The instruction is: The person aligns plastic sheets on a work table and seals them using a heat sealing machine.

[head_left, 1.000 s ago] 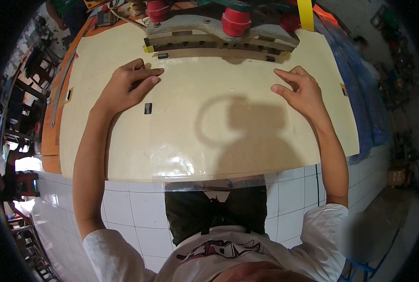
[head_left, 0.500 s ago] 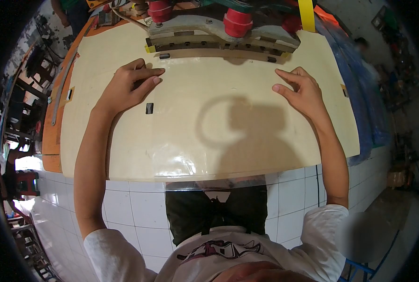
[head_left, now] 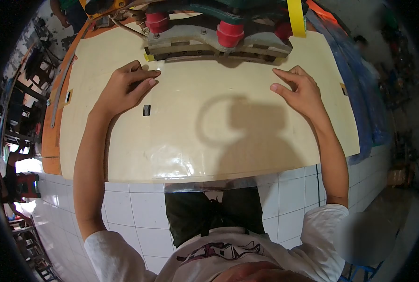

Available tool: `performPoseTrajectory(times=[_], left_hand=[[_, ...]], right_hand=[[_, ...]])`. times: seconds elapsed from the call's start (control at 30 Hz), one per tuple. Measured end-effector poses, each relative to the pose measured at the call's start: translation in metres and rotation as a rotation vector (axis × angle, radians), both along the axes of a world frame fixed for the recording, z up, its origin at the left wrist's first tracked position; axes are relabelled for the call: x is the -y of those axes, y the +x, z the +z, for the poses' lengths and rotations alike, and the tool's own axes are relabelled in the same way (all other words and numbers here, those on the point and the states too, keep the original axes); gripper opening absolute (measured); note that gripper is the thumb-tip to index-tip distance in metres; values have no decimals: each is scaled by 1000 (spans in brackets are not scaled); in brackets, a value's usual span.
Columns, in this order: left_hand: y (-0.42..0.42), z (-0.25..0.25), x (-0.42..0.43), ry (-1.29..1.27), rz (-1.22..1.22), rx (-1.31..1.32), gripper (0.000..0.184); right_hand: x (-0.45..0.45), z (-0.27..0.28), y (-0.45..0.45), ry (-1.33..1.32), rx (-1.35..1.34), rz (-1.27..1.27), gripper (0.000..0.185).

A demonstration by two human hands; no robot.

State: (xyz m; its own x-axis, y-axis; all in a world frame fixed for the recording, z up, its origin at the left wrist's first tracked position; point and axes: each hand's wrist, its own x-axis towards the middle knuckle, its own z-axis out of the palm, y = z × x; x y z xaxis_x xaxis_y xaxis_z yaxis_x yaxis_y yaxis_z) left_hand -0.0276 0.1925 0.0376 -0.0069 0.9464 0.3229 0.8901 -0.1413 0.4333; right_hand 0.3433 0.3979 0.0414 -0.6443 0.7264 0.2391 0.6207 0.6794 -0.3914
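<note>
Thumb and index parted on both left hand (head_left: 125, 90) and right hand (head_left: 303, 91), nothing grasped, near opposite sides of the clear plastic sheet (head_left: 186, 129), which lies flat on the cream mat (head_left: 91, 58) before the press (head_left: 219, 40).

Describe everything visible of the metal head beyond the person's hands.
The metal head is wide and grey, with bolts, three red fittings and a long, straight bar along its near edge. Yellow material shows at its left end. It spans the cream surface's far side; whether it presses down is unclear. Neither left hand nor right hand touches it.
</note>
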Motion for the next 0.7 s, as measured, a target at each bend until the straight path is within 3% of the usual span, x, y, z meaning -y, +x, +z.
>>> performPoseTrajectory(times=[0.7], left_hand=[[-4,-4,2,47,-7,-62,28]], right_hand=[[4,1,-5,-19,-31,-16,45]])
